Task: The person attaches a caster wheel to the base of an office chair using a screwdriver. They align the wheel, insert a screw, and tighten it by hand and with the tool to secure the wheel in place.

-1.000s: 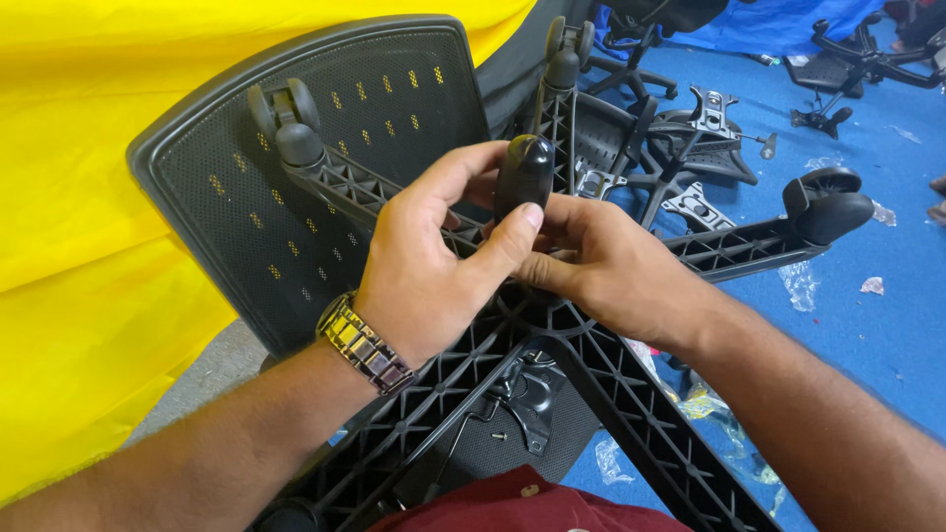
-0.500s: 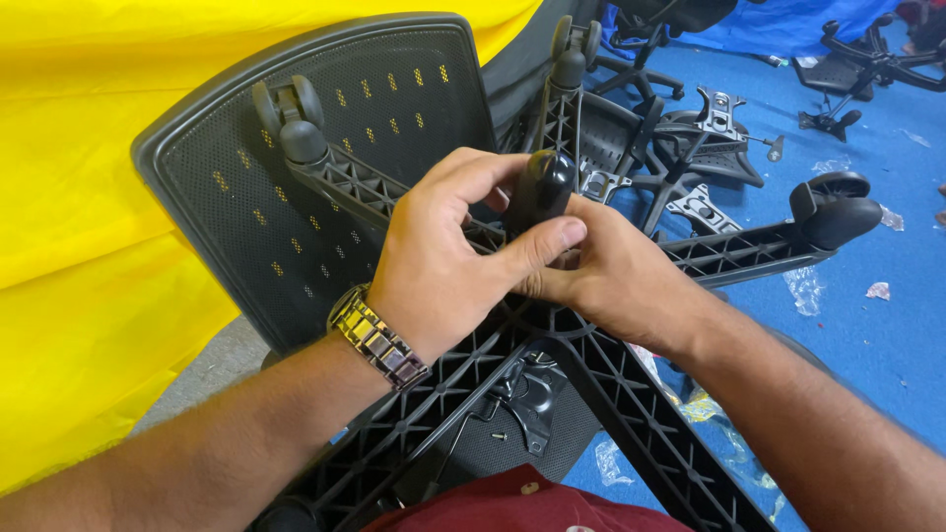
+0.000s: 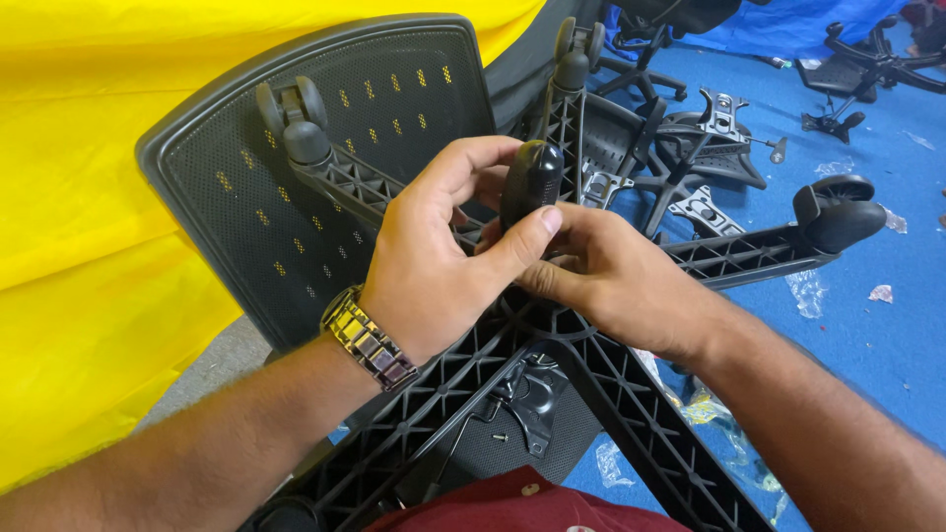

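A black five-arm chair base lies upside down in front of me, ribbed underside up. Over its hub, my left hand grips a black caster wheel, thumb pressed on its front and fingers curled behind it. My right hand holds the same caster from below, its fingers hidden under the wheel and my left thumb. Three base arms carry fitted casters: one at the left, one at the top and one at the right. A metal watch sits on my left wrist.
A grey mesh chair backrest leans behind the base against yellow cloth. On the blue floor beyond lie more chair bases, metal seat plates and plastic scraps. A metal mechanism shows under the base.
The caster has tipped back from leaning right to more upright in my hands, and my left thumb has slid slightly left with it. The base has not moved.
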